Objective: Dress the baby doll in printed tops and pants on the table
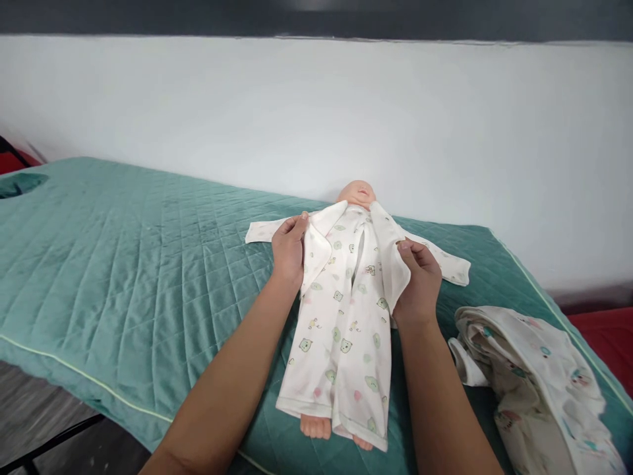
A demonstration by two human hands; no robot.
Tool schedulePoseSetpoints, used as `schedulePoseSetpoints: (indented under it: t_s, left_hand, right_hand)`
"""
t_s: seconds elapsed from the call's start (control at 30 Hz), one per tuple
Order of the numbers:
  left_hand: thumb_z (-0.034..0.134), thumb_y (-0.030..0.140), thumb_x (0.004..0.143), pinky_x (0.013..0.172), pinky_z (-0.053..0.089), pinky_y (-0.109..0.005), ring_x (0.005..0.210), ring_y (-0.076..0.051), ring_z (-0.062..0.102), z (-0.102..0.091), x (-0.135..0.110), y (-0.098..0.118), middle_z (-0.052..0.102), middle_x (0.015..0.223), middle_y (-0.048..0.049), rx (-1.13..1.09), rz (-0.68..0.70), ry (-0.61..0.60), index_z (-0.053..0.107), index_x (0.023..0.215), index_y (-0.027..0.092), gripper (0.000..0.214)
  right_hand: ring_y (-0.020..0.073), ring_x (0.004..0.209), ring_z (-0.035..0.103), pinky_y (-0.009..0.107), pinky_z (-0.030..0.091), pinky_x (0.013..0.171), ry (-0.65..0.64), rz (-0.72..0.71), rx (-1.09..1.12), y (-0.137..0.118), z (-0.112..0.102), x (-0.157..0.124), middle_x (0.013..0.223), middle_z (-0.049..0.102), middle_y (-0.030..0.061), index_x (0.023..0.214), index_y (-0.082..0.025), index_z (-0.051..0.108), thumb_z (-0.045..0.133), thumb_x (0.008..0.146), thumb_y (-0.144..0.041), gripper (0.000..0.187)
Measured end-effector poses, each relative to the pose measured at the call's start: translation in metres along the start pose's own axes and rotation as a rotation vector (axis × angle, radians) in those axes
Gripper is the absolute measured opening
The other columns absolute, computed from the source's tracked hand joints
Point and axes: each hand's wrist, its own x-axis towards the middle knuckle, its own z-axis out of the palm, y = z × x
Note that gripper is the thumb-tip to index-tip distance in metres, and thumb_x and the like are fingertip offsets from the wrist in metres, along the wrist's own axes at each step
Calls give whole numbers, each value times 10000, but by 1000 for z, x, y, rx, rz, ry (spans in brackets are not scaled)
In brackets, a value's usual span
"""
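Observation:
A baby doll (357,193) lies on its back on a green quilted table (128,264), head toward the wall, bare feet toward me. It wears a white printed baby garment (341,330), open down the front. My left hand (289,247) pinches the garment's left front flap near the doll's shoulder. My right hand (419,280) grips the right front flap at chest height. Both flaps are pulled slightly apart, and the sleeves lie spread out to the sides.
A crumpled pile of similar printed baby clothes (534,382) lies on the table at the right. A white wall (316,112) runs behind. The table has a face hole (20,185) at far left. Red surfaces show at both sides.

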Motion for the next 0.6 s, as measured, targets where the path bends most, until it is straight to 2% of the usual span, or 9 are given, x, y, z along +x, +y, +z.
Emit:
schedulePoseSetpoints:
  t_s: [0.27,0.6]
  left_hand:
    - [854,324,702,579,389,-226,556,-68,447,-6,7,-2,488,610,59,-60,24,108,592,674,162,309]
    - [861,363,676,598,439,-240,585,-86,514,-17,19,2,518,616,62,-86,46,187,554,707,191,353]
  right_hand:
    - [153,808,578,322,457,816,40,-24,-12,3,-8,7,828,643,-14,703,-189,650,782,672,-298,174]
    - [137,710,569,300,494,705,108,-9,-17,-1,-19,15,763,618,-34,732,-198,637,796,655,-354,236]
